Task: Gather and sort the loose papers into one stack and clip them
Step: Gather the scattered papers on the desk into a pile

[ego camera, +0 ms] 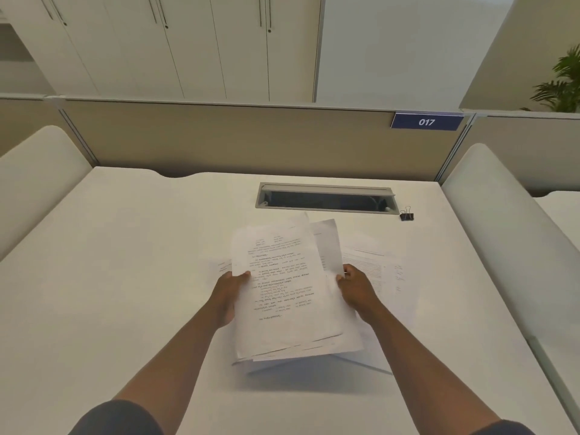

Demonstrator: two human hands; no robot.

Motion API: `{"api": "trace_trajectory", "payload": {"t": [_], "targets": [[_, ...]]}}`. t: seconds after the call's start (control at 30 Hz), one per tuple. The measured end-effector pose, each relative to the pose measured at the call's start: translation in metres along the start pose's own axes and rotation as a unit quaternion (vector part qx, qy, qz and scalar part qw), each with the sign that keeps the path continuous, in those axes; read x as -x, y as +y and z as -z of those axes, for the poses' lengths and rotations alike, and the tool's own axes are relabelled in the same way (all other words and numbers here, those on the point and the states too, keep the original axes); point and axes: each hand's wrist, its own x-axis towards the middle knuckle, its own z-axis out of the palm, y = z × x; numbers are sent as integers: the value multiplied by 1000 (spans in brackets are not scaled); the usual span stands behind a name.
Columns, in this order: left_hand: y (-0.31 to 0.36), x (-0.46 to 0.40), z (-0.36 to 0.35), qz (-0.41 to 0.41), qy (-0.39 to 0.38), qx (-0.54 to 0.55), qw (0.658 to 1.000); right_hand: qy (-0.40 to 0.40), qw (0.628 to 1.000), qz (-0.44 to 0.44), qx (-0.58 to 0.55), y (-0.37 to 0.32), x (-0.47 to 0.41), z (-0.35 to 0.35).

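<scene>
Above the desk [110, 277], in the head view, both hands hold a loose bundle of papers [282, 293] lifted clear of the top, its near edge ragged and fanned. The left hand [230, 290] pinches the left edge, thumb on the printed face; the right hand [356, 291] closes on the right edge, fingers wrapped behind. More sheets [379, 265] lie flat on the desk just right of the bundle, and one corner [223, 267] peeks out at the left. The clip [407, 214] stands well apart, far right, beside the cable tray [326, 198].

To do this step well, I judge the grip should loosen slightly so sheets can slide, then the bundle be tapped on its edge against the desk until edges line up. The remaining sheets likely need adding before reaching for the clip.
</scene>
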Motion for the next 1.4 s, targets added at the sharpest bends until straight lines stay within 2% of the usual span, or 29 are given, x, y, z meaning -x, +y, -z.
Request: {"api": "trace_trajectory", "payload": {"t": [0.2, 0.33, 0.43, 0.5, 0.6, 0.73, 0.8, 0.9, 1.03, 1.17, 1.4], "targets": [[-12, 13, 28, 25, -7, -8, 1000, -86, 996, -3, -30, -13, -2, -38], [-18, 13, 57, 25, 70, -30, 997, -139, 990, 0, -10, -25, -4, -67], [-19, 14, 82, 10, 128, -52, 990, -125, 992, 2, 31, -28, -10, -86], [-18, 16, 99, -7, 159, -73, 985, -95, 989, 18, 116, -26, -16, -95], [-15, 19, 122, -29, 201, -91, 975, -43, 961, 44, 271, -23, -23, -106], [-14, 16, 153, -35, 236, -78, 968, -13, 921, 18, 390, -30, -21, -120], [-13, 15, 165, -32, 241, -66, 968, -7, 911, 3, 411, -33, -22, -129], [-13, 15, 174, -36, 251, -46, 966, -12, 926, -19, 377, -30, -27, -134], [-15, 11, 180, -37, 243, -12, 969, -51, 965, -24, 255, -28, -32, -133], [-17, 0, 183, -7, 226, 9, 974, -64, 977, 19, 203, -32, -28, -135], [-12, -13, 165, 4, 163, 34, 986, -133, 988, 10, 78, -39, -21, -142]]}}
